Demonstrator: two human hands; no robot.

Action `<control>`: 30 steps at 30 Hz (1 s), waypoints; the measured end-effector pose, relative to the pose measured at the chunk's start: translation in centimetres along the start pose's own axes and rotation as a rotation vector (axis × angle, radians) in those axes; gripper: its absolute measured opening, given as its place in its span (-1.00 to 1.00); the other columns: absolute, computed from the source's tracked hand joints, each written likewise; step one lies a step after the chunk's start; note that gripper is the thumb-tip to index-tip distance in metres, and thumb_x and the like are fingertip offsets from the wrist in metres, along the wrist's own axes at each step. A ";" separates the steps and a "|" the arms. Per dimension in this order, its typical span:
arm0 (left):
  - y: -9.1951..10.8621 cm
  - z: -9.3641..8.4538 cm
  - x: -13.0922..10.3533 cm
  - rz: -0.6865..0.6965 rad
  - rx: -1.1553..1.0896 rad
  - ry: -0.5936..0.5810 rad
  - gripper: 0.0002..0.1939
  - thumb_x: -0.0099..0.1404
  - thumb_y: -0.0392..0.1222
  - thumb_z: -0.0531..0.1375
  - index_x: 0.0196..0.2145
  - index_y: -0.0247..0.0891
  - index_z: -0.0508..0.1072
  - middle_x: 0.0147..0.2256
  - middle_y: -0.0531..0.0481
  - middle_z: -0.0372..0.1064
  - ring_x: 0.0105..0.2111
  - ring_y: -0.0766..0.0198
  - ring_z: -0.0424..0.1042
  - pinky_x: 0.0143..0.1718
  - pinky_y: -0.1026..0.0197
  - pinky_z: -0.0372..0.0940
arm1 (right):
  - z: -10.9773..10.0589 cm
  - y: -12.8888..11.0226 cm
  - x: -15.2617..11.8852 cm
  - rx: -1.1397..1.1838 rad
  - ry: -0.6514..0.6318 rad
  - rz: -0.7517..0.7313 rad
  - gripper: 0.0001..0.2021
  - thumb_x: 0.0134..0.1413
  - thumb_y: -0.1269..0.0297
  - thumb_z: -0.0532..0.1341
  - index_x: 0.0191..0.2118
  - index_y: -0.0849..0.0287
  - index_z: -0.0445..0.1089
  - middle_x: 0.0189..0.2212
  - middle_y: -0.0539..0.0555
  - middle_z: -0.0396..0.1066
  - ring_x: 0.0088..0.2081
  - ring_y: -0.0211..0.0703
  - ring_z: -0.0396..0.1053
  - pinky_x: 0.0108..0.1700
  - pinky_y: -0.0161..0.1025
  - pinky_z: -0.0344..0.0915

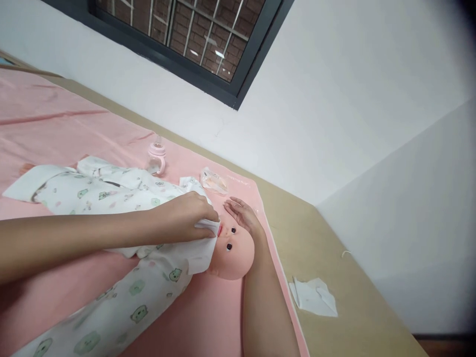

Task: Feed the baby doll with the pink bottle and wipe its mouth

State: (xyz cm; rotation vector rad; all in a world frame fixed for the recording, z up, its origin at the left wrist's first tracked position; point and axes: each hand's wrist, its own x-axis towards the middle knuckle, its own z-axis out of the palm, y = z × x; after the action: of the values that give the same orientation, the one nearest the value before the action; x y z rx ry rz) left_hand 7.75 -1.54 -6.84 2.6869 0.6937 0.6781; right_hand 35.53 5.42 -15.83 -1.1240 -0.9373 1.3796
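A baby doll lies on its back, its head toward the right, dressed in a white outfit printed with green animals. My left hand reaches in from the left and pinches a white tissue at the doll's chin and neck, just below the mouth. Around the top of the doll's head comes my right arm. My right hand rests along the far side of the head with its fingers stretched out, holding nothing; the head hides part of its wrist.
Beyond the doll stand a pink-topped baby bottle and a small clear plastic packet. A crumpled white tissue lies on the tan tabletop, beside the pink mat. A wall with a barred window rises behind.
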 end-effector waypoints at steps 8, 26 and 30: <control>-0.7 -1.0 0.6 -0.004 0.014 -0.044 -0.84 0.18 -0.26 0.14 -0.54 -0.26 0.34 -0.51 0.06 0.37 -0.39 0.22 0.33 -0.28 0.17 0.11 | -0.3 0.2 0.2 0.003 -0.003 -0.018 -0.71 -0.15 0.42 0.38 -0.21 0.23 0.40 -0.27 0.12 0.53 -0.17 -0.16 0.52 0.11 -0.24 0.38; -1.3 -0.8 0.7 0.015 0.060 -0.046 -0.91 0.22 -0.31 0.11 -0.41 -0.24 0.40 -0.36 0.02 0.45 -0.27 0.18 0.37 -0.18 0.16 0.10 | -0.4 0.2 0.6 -0.013 0.018 -0.004 -0.73 -0.12 0.33 0.38 -0.23 0.21 0.41 -0.30 0.11 0.53 -0.17 -0.16 0.52 0.10 -0.22 0.39; -1.4 -0.7 0.8 0.041 0.061 0.001 -0.89 0.22 -0.32 0.09 -0.39 -0.23 0.41 -0.38 0.02 0.45 -0.28 0.19 0.39 -0.20 0.19 0.13 | -0.4 0.2 0.6 -0.004 0.016 -0.004 -0.74 -0.13 0.34 0.38 -0.24 0.21 0.41 -0.30 0.10 0.53 -0.18 -0.16 0.52 0.07 -0.23 0.41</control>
State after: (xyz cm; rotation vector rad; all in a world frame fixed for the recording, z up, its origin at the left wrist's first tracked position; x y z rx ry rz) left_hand 7.44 0.10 -6.44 2.7640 0.6715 0.6784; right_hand 35.84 5.93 -16.20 -1.1336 -0.9303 1.3641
